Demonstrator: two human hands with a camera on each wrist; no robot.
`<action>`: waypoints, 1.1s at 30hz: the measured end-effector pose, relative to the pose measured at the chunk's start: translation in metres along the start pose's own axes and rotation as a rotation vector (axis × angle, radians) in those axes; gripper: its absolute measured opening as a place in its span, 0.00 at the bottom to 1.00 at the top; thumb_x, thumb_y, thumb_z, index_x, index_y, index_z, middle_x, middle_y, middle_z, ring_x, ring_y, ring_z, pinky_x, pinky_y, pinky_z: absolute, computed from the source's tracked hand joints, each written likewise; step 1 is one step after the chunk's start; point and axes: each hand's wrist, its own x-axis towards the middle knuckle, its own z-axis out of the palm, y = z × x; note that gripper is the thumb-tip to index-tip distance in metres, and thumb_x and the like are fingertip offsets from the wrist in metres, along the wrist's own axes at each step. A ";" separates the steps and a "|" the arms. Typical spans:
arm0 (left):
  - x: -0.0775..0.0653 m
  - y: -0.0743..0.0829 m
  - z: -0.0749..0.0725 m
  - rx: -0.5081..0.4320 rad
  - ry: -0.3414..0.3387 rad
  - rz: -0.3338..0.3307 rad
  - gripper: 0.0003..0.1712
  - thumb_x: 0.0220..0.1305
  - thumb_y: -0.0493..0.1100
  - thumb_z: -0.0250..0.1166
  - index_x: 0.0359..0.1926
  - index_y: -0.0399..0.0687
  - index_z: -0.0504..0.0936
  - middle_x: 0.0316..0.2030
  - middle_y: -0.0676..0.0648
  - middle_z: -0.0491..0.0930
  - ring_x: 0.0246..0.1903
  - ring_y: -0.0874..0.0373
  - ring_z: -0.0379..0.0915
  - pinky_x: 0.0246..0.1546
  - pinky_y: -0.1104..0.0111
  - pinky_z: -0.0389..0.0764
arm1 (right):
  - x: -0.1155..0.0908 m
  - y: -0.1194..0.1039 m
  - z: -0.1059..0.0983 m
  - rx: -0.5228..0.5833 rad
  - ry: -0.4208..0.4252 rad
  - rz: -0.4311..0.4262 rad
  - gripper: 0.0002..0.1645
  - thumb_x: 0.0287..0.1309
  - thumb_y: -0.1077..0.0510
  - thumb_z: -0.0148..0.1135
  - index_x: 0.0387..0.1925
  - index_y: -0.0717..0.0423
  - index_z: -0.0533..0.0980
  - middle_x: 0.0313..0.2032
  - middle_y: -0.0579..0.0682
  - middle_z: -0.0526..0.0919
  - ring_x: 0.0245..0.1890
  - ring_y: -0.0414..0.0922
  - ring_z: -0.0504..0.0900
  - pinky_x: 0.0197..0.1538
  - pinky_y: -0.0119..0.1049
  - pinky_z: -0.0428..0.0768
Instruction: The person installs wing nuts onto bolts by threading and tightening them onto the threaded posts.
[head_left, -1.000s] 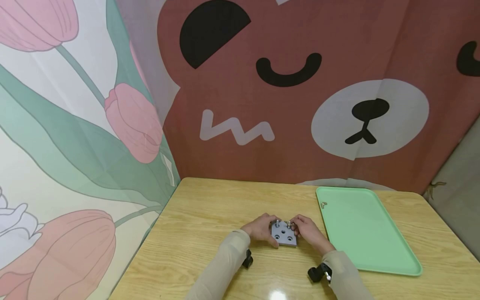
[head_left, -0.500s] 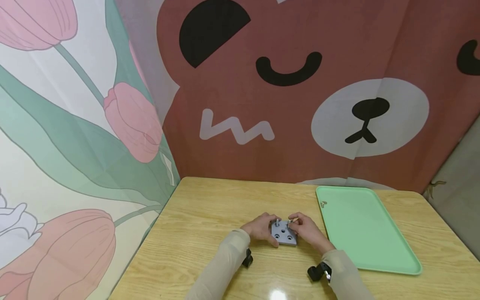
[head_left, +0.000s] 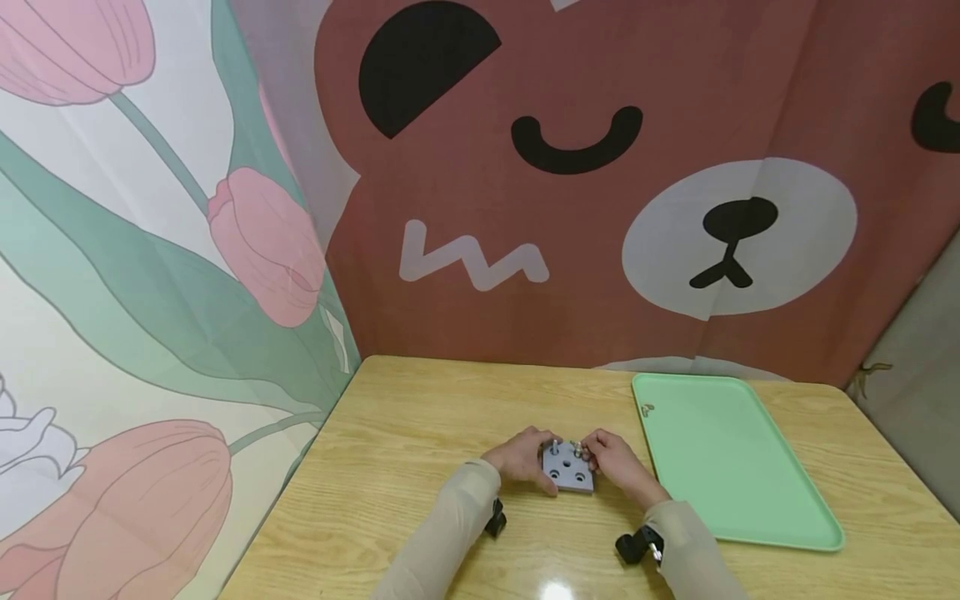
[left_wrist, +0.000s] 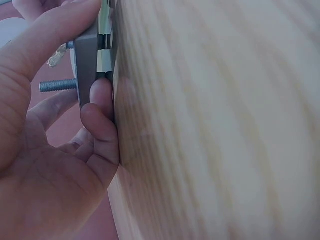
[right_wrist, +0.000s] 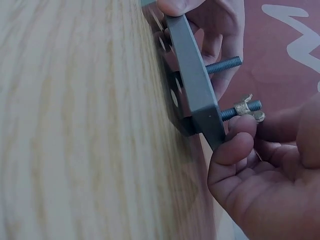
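Note:
A grey metal plate (head_left: 567, 477) with several round holes sits low over the table, and two threaded bolts stick up along its far edge. My left hand (head_left: 516, 458) grips the plate by its left side, thumb along the near left corner. The left bolt (right_wrist: 224, 65) is bare. On the right bolt (right_wrist: 255, 105) a brass-coloured wing nut (right_wrist: 243, 108) sits partway down the thread, with a gap between it and the plate. My right hand (head_left: 615, 462) has its curled fingers and thumb at the wing nut's wings. Bolt heads show under the plate in the right wrist view.
A light green tray (head_left: 738, 458) lies to the right of my right hand, with a small mark near its far left corner. The wooden table (head_left: 420, 417) ends at a printed cloth (head_left: 480, 325) behind. Black wrist cameras sit on both sleeves.
Half a second ago my right fingers were over the top of the right bolt, covering the wing nut. They are now back at its right side. The left hand and plate stay put.

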 end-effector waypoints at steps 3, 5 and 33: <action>0.000 0.000 0.001 -0.003 -0.001 0.005 0.46 0.38 0.51 0.80 0.62 0.58 0.71 0.47 0.55 0.67 0.40 0.65 0.64 0.45 0.71 0.67 | 0.000 0.002 0.001 -0.013 0.001 -0.018 0.08 0.67 0.65 0.47 0.39 0.67 0.72 0.29 0.52 0.73 0.27 0.45 0.71 0.29 0.35 0.71; 0.001 -0.001 0.001 -0.005 -0.001 0.008 0.46 0.38 0.51 0.80 0.62 0.58 0.71 0.47 0.55 0.67 0.40 0.65 0.63 0.45 0.71 0.67 | 0.000 0.002 0.001 -0.012 0.004 -0.027 0.07 0.64 0.66 0.50 0.40 0.66 0.72 0.28 0.52 0.73 0.27 0.45 0.71 0.28 0.35 0.70; -0.002 0.002 -0.002 -0.009 0.001 0.018 0.46 0.39 0.50 0.80 0.61 0.54 0.71 0.46 0.54 0.68 0.40 0.65 0.63 0.44 0.71 0.67 | -0.004 -0.005 0.001 0.052 0.005 0.021 0.13 0.69 0.65 0.40 0.39 0.68 0.71 0.30 0.54 0.73 0.27 0.45 0.71 0.30 0.36 0.71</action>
